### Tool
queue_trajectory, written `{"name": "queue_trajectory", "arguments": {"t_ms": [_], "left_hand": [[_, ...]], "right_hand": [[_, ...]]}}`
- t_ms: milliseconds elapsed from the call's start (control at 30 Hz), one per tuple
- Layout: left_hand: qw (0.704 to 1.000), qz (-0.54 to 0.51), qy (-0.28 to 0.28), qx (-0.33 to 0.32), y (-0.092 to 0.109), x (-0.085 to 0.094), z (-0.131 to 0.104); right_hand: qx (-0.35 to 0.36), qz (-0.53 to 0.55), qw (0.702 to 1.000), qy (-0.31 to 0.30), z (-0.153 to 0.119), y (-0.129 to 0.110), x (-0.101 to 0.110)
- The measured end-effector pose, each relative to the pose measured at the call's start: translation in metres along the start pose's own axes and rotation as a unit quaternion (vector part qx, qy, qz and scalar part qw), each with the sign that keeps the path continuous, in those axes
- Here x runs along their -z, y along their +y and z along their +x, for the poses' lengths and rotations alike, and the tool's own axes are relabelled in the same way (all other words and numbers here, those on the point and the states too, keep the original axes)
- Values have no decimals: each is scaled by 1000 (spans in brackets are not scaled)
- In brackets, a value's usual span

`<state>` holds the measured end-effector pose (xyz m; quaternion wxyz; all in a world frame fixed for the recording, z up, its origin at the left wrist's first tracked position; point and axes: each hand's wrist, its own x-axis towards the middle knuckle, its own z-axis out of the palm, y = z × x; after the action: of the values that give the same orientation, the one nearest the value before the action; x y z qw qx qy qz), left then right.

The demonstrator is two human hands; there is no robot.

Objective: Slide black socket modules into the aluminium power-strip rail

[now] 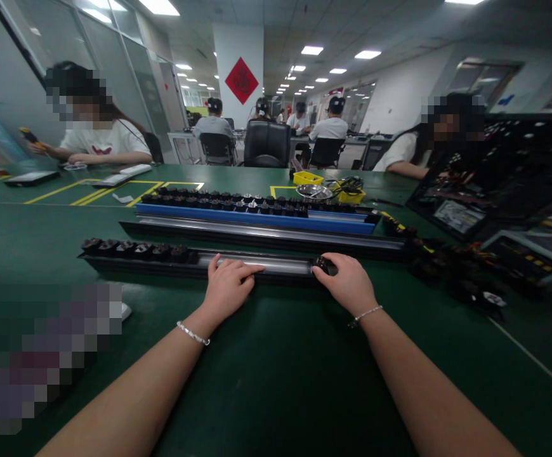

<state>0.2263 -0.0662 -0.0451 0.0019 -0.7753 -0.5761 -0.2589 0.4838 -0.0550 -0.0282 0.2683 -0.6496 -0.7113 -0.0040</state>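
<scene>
A long black rail (276, 267) with a silvery inner channel lies across the table in front of me. Several black socket modules (136, 248) sit side by side in its left part. My left hand (228, 282) rests on the rail's near edge around the middle, its fingers stretched out and holding nothing. At the rail's right end, my right hand (349, 280) grips one black socket module (322, 263) between thumb and fingers. How far that module sits inside the channel is hidden by the hand.
Behind lie another black rail (266, 231) and a blue rail (257, 216) filled with modules. Loose black parts (466, 273) lie at right, near a dark open case (504, 171). Yellow bins (308, 178) and a metal dish (314, 191) stand farther back. Co-workers sit across the table.
</scene>
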Motion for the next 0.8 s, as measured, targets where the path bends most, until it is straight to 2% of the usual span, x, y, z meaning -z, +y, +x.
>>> {"name": "queue_trajectory", "arguments": {"t_ms": [400, 800], "left_hand": [[1000, 5, 8, -4, -1, -2, 0], [1000, 2, 1, -3, -1, -1, 0]], "right_hand": [[-28, 16, 999, -32, 1, 8, 5], [-44, 20, 998, -35, 0, 5, 10]]}}
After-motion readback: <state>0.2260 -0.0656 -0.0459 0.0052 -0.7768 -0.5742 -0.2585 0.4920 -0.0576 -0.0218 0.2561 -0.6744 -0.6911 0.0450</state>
